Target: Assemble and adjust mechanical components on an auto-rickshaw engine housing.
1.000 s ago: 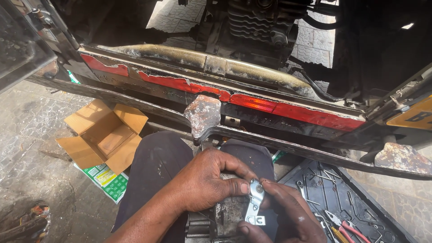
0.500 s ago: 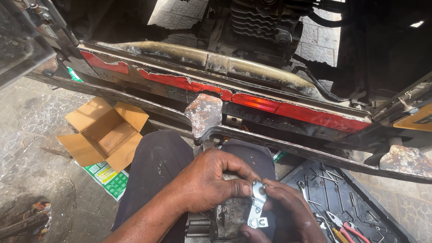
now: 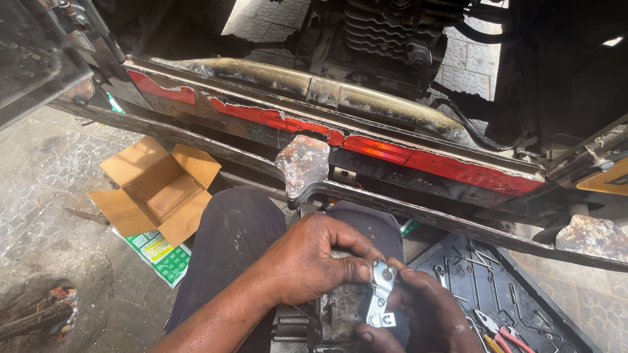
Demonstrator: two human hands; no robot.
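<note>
We see our left hand (image 3: 313, 265) and right hand (image 3: 425, 314) meeting low over our dark-trousered lap, both closed on a small bright bent steel bracket (image 3: 381, 293). The left thumb and fingers pinch its upper end, while the right fingers hold its side and lower end, so the bracket stands upright between the two grips. Just behind it sits a grimy grey metal block (image 3: 340, 314). To the right lies a black plastic tool tray (image 3: 504, 287); to the left, an open brown cardboard box (image 3: 157, 193).
</note>
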